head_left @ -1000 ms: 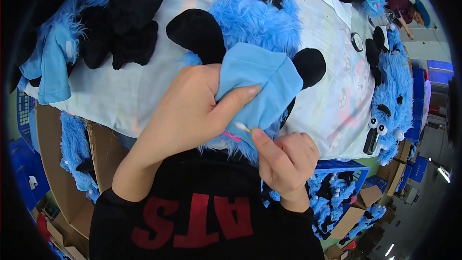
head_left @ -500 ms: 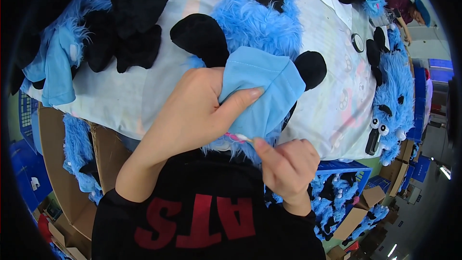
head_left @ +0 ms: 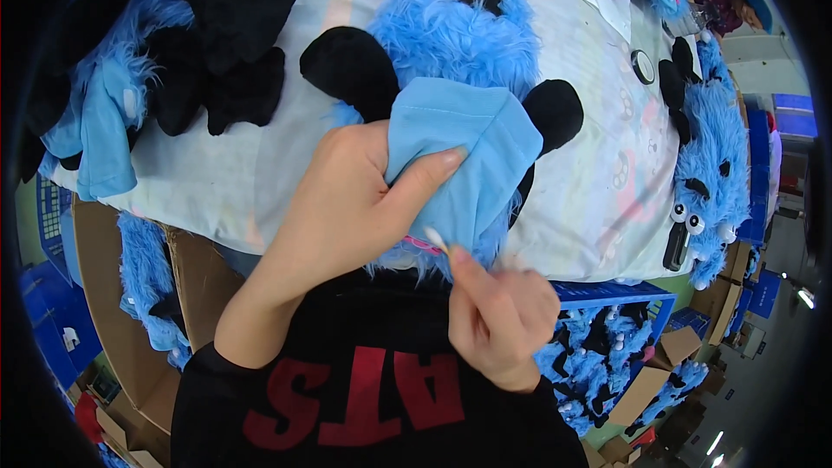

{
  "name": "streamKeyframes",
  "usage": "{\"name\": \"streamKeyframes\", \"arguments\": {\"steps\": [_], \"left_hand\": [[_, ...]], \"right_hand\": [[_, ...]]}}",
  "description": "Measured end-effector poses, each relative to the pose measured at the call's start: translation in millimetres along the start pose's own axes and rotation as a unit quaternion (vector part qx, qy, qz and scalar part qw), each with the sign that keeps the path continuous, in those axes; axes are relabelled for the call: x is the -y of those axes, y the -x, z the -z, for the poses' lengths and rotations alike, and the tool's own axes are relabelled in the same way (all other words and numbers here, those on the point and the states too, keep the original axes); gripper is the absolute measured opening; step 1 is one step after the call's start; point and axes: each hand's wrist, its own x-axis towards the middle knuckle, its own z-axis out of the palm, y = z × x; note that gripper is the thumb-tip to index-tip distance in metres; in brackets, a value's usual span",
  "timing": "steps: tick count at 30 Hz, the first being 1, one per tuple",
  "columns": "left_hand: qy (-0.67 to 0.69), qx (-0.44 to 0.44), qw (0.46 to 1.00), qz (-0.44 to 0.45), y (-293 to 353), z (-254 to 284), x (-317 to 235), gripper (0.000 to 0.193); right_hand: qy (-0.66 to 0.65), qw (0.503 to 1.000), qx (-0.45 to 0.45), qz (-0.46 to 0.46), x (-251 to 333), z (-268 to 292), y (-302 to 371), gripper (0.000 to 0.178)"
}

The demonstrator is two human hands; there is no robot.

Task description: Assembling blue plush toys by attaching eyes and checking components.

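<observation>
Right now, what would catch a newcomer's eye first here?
The shaggy blue plush toy at upper centre stands out, the left hand gripping light-blue cloth over it. Below, the right hand holds a cotton swab near a pink strip. At far right, another blue plush toy shows white eyes.

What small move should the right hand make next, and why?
Probably dab the slim white-tipped swab at the small pink patch: the right hand holds it with its tip close beside that patch, while the left hand grips the light-blue cloth.
</observation>
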Motion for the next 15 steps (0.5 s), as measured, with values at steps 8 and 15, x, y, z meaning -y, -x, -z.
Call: {"name": "streamKeyframes", "arguments": {"steps": [8, 15], "left_hand": [[0.030, -0.077, 0.996, -0.022, 9.7, -17.1, 0.8, 0.025], [0.016, -0.111, 0.992, -0.063, 12.2, -23.6, 6.5, 0.024]], "right_hand": [[-0.042, 0.995, -0.059, -0.065, 13.9, -12.6, 7.0, 0.032], [-0.024, 0.992, -0.071, -0.097, 16.8, -29.5, -2.4, 0.026]]}}
